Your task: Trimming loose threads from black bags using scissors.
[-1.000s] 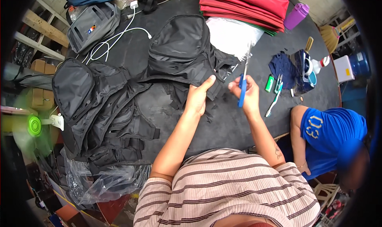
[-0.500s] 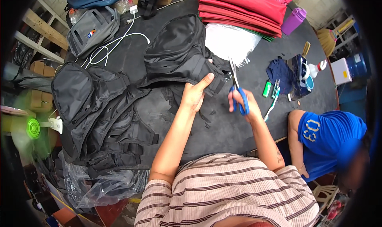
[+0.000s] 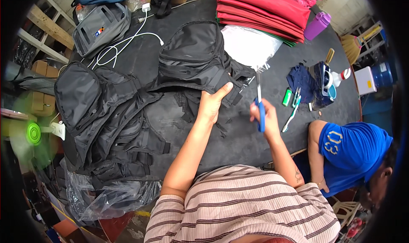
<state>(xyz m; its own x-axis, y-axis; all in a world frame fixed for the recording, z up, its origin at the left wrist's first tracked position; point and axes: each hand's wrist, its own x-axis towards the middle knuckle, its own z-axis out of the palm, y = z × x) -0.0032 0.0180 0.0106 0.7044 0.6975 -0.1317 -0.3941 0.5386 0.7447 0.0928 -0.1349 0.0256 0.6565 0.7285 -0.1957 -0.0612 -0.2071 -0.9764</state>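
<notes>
My left hand (image 3: 211, 105) presses on the edge of a black bag piece (image 3: 194, 57) lying on the dark table (image 3: 238, 136), thumb stretched toward a strap end. My right hand (image 3: 265, 117) is shut on blue-handled scissors (image 3: 259, 102), blades pointing up and away toward the strap beside the bag. A heap of further black bags (image 3: 106, 119) lies to my left.
A stack of red fabric (image 3: 264, 6), a white plastic sheet (image 3: 249, 45), a purple bottle (image 3: 317, 25), a green lighter (image 3: 287, 97) and navy cloth (image 3: 302, 79) lie at the far right. A person in a blue shirt (image 3: 349, 153) sits right. A white cable (image 3: 128, 40) and grey bag (image 3: 100, 28) lie far left.
My right hand swung the scissors from upright to angled and back toward the strap, drifting slightly right. My left hand kept pressing the bag edge.
</notes>
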